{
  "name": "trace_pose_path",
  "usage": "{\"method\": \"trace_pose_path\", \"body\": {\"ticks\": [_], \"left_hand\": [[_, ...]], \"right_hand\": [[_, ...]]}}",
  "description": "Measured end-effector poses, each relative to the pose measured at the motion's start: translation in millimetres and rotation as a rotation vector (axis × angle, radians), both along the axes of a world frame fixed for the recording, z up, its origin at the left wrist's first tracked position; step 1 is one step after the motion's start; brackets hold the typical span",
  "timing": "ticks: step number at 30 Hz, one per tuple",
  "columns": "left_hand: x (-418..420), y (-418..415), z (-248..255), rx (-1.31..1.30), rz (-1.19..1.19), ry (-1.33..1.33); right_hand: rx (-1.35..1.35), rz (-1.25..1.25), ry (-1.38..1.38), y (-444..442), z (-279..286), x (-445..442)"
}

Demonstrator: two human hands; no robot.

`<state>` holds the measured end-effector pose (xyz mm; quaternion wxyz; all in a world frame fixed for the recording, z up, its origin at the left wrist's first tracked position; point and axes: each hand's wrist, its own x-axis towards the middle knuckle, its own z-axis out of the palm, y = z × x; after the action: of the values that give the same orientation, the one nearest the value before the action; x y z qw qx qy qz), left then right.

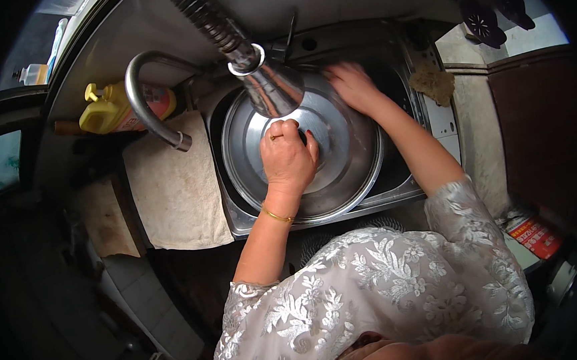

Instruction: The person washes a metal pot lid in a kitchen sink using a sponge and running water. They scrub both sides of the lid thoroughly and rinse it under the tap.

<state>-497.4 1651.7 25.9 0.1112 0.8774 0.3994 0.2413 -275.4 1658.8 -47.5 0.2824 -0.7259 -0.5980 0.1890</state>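
A large round metal pot lid (352, 160) lies across the basin of the stainless steel sink (409, 187). Its dark knob is mostly covered by my left hand (289, 152), whose fingers are closed around it. On the lid's far right part rests my right hand (351, 86), blurred, with the fingers out of clear sight. Whether something is under that palm, I cannot tell. Above the lid hangs a metal spray head (274, 88) on a coiled spring hose. No running water is visible from it.
Left of the sink, a curved metal spout (136, 90) arches over a beige cloth (176, 188). Behind it lies a yellow pump bottle (113, 109). A brown sponge-like piece (432, 87) sits at the sink's right edge. A red printed container (536, 238) stands lower right.
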Motion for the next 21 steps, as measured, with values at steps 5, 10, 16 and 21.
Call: {"method": "trace_pose_path", "body": {"ticks": [5, 10, 16, 21], "left_hand": [[1.1, 1.9, 2.0, 0.025, -0.027, -0.043], [4.6, 2.2, 2.4, -0.012, -0.027, -0.022], [-0.4, 0.6, 2.0, -0.030, -0.004, -0.015], [3.0, -0.5, 7.6, -0.069, -0.060, -0.058]], "right_hand": [[0.184, -0.147, 0.025, -108.0, 31.9, -32.5], [0.077, 0.189, 0.061, 25.7, 36.7, -41.3], [0.200, 0.136, -0.007, -106.3, 47.0, -52.8], [0.210, 0.174, -0.082, -90.7, 54.7, -55.1]]}}
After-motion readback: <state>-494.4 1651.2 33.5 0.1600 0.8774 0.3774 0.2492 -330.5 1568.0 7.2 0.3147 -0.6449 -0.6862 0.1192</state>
